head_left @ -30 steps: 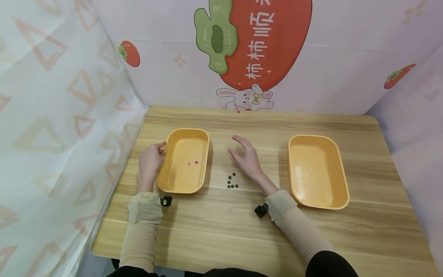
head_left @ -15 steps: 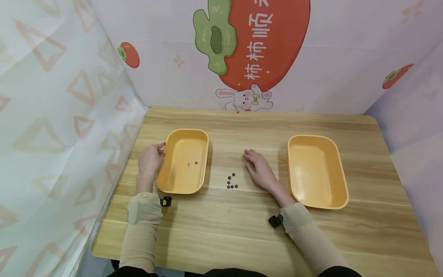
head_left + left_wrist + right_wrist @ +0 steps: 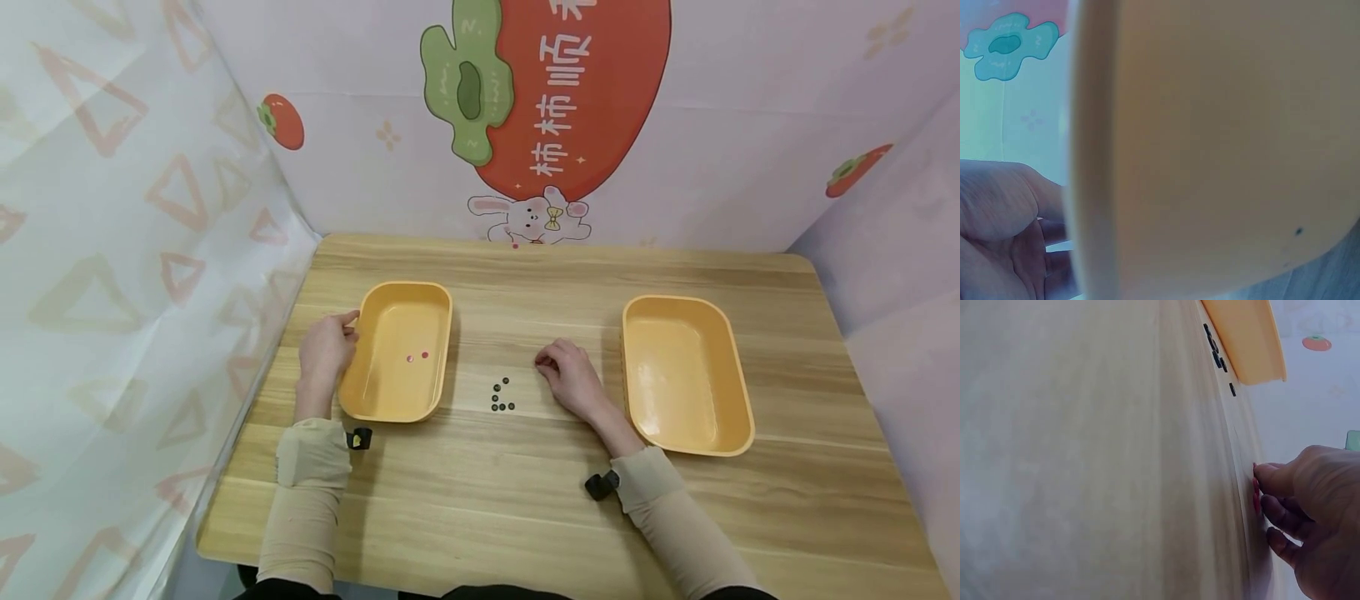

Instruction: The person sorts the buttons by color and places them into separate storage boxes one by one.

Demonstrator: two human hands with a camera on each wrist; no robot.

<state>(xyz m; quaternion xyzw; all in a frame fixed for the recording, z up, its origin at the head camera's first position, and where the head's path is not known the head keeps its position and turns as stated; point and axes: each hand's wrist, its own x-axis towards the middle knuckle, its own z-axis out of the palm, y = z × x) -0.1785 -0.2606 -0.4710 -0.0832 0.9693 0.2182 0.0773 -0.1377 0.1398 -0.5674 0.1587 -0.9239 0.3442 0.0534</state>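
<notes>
On the table's left side, my left hand (image 3: 324,354) holds the outer left edge of a yellow plastic basin (image 3: 372,367); its fingertips pass behind the rim in the left wrist view. A pink button (image 3: 410,359) and a red button (image 3: 425,355) lie inside this basin. Right of the middle, my right hand (image 3: 573,379) is low at the tabletop, thumb and fingers curled together. In the right wrist view, small red buttons (image 3: 1256,494) show right at its fingertips, where it pinches one; the head view hides them under the hand. Several black buttons (image 3: 496,398) lie left of this hand.
A second yellow basin (image 3: 686,367) stands to the right of my right forearm. The wooden table (image 3: 465,492) meets a printed backdrop (image 3: 360,167) behind and a patterned sheet on the left. A small red dot (image 3: 515,247) shows at the table's back edge.
My right hand has moved right and toward me, down to the tabletop, and its spread fingers have curled together. My left hand stays at the basin's edge.
</notes>
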